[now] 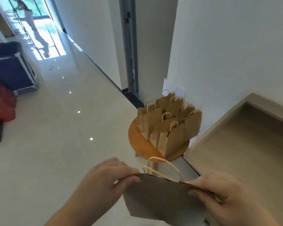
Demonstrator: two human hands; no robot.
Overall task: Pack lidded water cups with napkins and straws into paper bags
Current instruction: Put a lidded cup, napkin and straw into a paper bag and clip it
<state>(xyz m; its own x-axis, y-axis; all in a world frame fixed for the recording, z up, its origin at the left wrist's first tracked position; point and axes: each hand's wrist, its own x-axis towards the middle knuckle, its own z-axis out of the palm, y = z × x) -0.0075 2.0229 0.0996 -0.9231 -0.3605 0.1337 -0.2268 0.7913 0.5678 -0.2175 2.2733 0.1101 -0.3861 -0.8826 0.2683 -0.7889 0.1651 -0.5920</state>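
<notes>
- Head view: we record one brown paper bag (158, 198) held in the air at the bottom centre, above the pale floor (64, 128). Its twisted cord handles (163, 167) stand up from the top edge.
- The left hand (104, 178) pinches the bag's upper left corner, thumb on the near face and fingers behind.
- The right hand (219, 193) pinches the upper right corner in the same way.
- The bag's mouth appears pressed nearly flat; we cannot tell what is inside.
- Beyond the held bag, a cluster of bags (168, 126) stands upright, packed close together on a round wooden stool (137, 141), just beside the white wall (219, 54).
- A beige counter (243, 144) with a raised rim sits just right of the stool.
- At far left we note a dark blue cart (11, 67), with a red bundle (2, 101) nearer the camera.
- Down the corridor, a person (34, 26) stands in a bright doorway, blurred.
</notes>
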